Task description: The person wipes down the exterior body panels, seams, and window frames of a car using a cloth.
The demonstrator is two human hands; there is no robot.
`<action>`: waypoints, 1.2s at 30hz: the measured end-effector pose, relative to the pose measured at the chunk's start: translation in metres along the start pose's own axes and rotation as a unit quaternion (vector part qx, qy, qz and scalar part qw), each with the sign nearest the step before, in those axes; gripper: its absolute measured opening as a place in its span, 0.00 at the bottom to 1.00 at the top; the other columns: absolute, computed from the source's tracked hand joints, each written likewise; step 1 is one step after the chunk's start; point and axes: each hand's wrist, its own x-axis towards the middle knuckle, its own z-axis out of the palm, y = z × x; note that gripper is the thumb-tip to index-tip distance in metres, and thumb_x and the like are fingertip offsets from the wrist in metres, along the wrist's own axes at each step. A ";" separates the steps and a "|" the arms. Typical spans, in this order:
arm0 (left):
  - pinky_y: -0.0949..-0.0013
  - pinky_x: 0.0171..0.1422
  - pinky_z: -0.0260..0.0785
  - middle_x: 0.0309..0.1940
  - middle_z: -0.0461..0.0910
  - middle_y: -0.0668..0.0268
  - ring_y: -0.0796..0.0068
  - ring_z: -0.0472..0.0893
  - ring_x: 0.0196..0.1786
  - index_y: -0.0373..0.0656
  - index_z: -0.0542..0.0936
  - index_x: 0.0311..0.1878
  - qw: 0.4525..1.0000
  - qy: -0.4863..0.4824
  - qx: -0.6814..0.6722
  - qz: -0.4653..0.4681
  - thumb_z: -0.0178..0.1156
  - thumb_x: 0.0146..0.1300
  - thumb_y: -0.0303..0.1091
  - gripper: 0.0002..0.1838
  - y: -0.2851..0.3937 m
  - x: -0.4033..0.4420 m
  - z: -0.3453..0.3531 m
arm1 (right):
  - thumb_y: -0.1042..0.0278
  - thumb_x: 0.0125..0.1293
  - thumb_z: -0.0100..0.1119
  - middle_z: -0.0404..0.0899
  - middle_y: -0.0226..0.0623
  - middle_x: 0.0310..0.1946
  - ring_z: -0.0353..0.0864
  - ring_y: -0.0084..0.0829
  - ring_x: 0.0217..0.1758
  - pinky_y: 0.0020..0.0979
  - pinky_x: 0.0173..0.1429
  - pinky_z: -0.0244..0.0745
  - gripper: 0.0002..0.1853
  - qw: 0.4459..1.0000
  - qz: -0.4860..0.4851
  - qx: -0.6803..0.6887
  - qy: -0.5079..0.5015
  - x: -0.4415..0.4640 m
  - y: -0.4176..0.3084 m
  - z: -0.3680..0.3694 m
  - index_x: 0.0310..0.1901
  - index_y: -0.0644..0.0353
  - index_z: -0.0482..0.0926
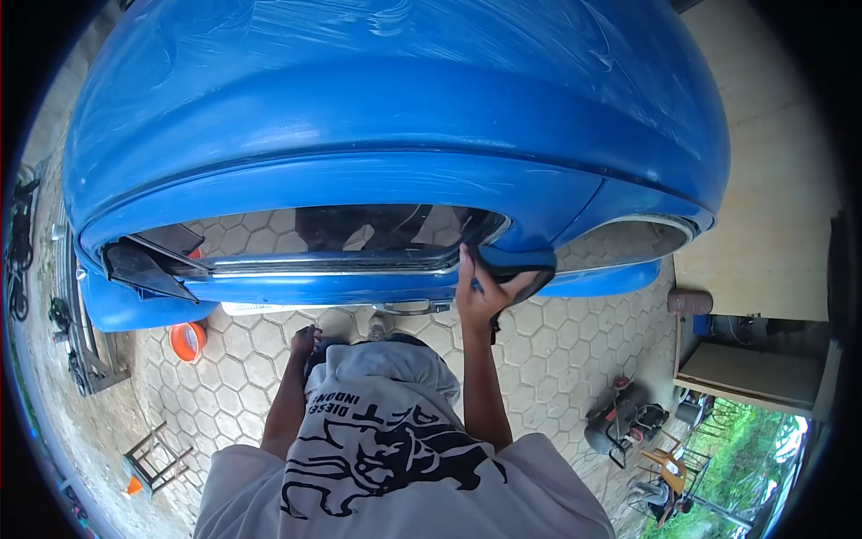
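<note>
A blue car (pixel 386 99) fills the upper view, with whitish smears on its roof. My right hand (pixel 483 292) is raised to the door pillar between the two side windows. Its fingers are closed on a blue pad with a black edge (pixel 514 266), which is against or very near the bodywork; the contact is hidden. The front door window (pixel 359 232) reflects the paving. At my side, below the door, hangs my left hand (pixel 307 342), small in view, fingers curled and nothing visible in them. The door handle (pixel 409 307) is between my hands.
An orange bucket (pixel 187 341) stands on the hexagonal paving (pixel 242 382) at left, with a small metal-framed stool (pixel 157 463) behind. The side mirror (pixel 148 268) juts out at left. At right are a compressor-like machine (pixel 620 418), a wooden cabinet (pixel 754 373) and a seated person (pixel 660 494).
</note>
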 end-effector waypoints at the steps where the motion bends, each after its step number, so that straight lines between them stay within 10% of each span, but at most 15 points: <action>1: 0.67 0.33 0.75 0.27 0.83 0.62 0.73 0.80 0.26 0.42 0.85 0.46 1.000 0.006 0.014 -0.003 0.48 0.72 0.51 0.23 -0.006 0.000 0.000 | 0.65 0.54 0.74 0.60 0.51 0.68 0.61 0.58 0.70 0.57 0.66 0.60 0.06 0.999 -0.010 -0.018 0.034 0.005 -0.001 0.000 0.23 0.52 0.87; 8: 0.67 0.33 0.75 0.29 0.84 0.62 0.73 0.80 0.26 0.44 0.85 0.47 0.998 0.016 0.058 0.001 0.48 0.72 0.50 0.23 0.008 -0.010 -0.001 | 0.72 0.44 0.79 0.64 0.34 0.48 0.70 0.40 0.51 0.39 0.47 0.66 0.13 0.994 -0.020 0.057 0.087 0.045 0.002 -0.001 0.19 0.47 0.79; 12: 0.68 0.33 0.75 0.30 0.84 0.62 0.72 0.81 0.27 0.44 0.85 0.49 0.999 0.005 0.053 0.003 0.47 0.72 0.52 0.24 0.003 -0.002 -0.002 | 0.75 0.45 0.80 0.65 0.40 0.47 0.67 0.39 0.53 0.35 0.47 0.66 0.15 0.975 0.160 0.108 0.109 0.011 -0.003 0.005 0.27 0.58 0.78; 18: 0.68 0.33 0.75 0.30 0.84 0.63 0.73 0.80 0.26 0.45 0.85 0.49 0.998 -0.015 0.054 -0.013 0.45 0.73 0.52 0.24 0.007 0.015 0.003 | 0.73 0.63 0.60 0.66 0.48 0.51 0.66 0.38 0.56 0.38 0.52 0.66 0.06 0.985 0.071 0.138 0.077 0.006 0.012 -0.012 0.33 0.66 0.74; 27: 0.66 0.35 0.76 0.31 0.84 0.61 0.71 0.82 0.28 0.45 0.85 0.49 0.997 -0.032 0.073 -0.014 0.45 0.72 0.52 0.24 0.010 0.024 0.002 | 0.67 0.49 0.79 0.57 0.37 0.45 0.65 0.33 0.49 0.32 0.48 0.63 0.28 0.995 0.028 0.064 0.064 0.043 0.011 -0.008 0.40 0.55 0.63; 36: 0.64 0.40 0.77 0.33 0.86 0.60 0.67 0.84 0.33 0.44 0.85 0.48 0.980 -0.021 0.197 0.037 0.46 0.71 0.51 0.24 0.010 -0.002 -0.004 | 0.63 0.60 0.69 0.57 0.41 0.44 0.63 0.43 0.52 0.41 0.53 0.60 0.23 0.995 -0.036 -0.023 0.089 0.017 0.017 0.015 0.47 0.64 0.65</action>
